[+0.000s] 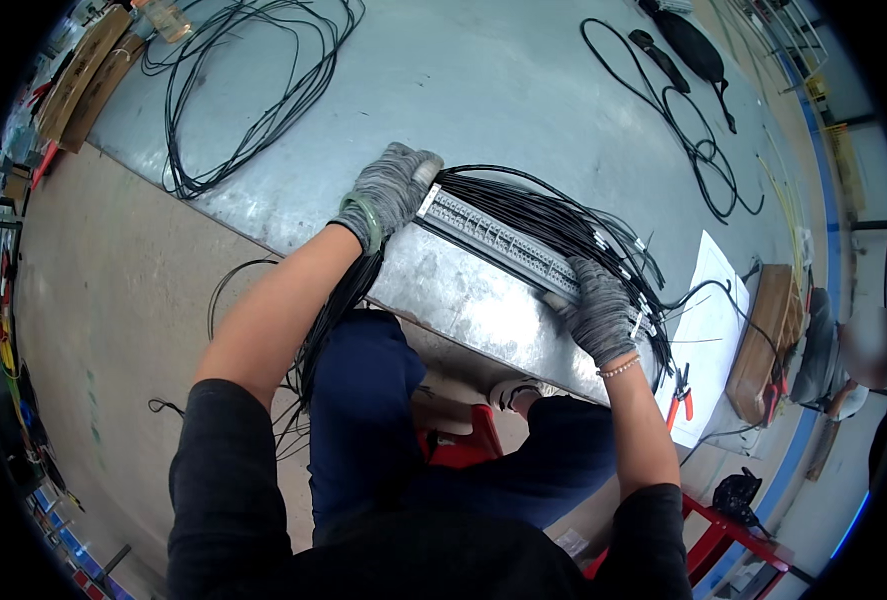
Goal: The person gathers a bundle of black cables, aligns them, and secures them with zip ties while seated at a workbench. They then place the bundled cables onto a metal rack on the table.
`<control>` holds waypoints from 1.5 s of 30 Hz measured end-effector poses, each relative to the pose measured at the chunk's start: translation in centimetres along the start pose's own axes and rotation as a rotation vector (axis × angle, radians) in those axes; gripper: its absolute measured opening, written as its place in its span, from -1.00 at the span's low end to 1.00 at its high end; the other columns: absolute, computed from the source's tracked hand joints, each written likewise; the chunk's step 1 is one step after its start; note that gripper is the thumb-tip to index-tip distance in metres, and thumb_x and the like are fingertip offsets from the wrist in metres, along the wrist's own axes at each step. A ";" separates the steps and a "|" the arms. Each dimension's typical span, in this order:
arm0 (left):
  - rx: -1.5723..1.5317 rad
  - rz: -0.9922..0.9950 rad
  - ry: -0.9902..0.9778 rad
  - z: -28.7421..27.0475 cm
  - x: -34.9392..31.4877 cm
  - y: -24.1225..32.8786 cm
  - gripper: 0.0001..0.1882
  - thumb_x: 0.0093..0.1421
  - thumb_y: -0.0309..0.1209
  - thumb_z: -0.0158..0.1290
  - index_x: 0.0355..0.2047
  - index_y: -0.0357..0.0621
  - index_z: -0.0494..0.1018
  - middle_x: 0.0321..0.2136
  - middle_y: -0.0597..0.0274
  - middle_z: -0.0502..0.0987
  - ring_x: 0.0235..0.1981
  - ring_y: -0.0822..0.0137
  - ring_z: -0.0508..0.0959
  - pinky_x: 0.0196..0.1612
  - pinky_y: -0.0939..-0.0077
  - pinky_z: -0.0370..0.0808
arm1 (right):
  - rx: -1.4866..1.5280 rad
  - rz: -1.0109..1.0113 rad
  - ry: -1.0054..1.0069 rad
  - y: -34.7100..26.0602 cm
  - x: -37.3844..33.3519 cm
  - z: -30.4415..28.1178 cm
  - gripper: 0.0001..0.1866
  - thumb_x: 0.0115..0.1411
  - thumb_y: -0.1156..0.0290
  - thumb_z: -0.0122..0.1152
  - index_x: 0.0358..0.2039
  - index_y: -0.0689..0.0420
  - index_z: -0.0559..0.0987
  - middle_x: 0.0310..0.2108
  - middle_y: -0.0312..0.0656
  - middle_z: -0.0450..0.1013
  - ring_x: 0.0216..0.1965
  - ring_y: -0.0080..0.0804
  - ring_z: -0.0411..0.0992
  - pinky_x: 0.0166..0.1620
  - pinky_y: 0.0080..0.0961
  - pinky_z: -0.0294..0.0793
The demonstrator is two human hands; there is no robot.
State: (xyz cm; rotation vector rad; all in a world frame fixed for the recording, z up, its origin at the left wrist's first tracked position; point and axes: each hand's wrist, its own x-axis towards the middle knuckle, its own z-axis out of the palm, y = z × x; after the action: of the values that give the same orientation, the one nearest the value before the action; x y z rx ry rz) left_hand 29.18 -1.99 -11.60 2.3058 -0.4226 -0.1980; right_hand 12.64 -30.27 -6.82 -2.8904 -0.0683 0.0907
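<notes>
A long grey terminal block strip (499, 240) lies slantwise at the near edge of the metal-topped table. My left hand (394, 190), in a grey knitted glove, is closed at the strip's left end, its thumb beside the white end piece. Part of a black cable bundle (348, 300) passes beneath that hand and hangs off the table edge. At the opposite end, my right hand (602, 312), gloved alike, grips the strip with the thumb on its near side. Many black cables (524, 207) with white tags run along the strip's far side, past my right hand.
Red-handled pliers (680, 393) rest by a white paper sheet (712, 325) on the right. Coiled black cable (254, 140) lies far left; another loose cable (679, 125) and a black pouch (689, 45) lie far right. A red stool (464, 440) stands below me. Another person sits at right.
</notes>
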 end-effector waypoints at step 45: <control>0.241 0.163 0.195 -0.3 -7.2 -0.8 -0.47 0.04 -0.45 0.09 0.09 -0.12 0.35 0.07 -0.07 0.37 0.01 -0.08 0.39 0.14 0.16 0.30 | 0.420 -0.196 -0.010 -7.6 14.1 2.7 -0.75 0.21 0.25 0.08 -0.19 0.07 0.58 -0.27 -0.09 0.52 -0.22 -0.13 0.48 -0.11 -0.30 0.45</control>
State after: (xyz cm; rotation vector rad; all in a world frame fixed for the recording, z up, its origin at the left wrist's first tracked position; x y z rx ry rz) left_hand 22.77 1.28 -11.88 2.4807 -0.5562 0.1667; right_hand 26.23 -21.52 -8.37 -2.4504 -0.2956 0.0733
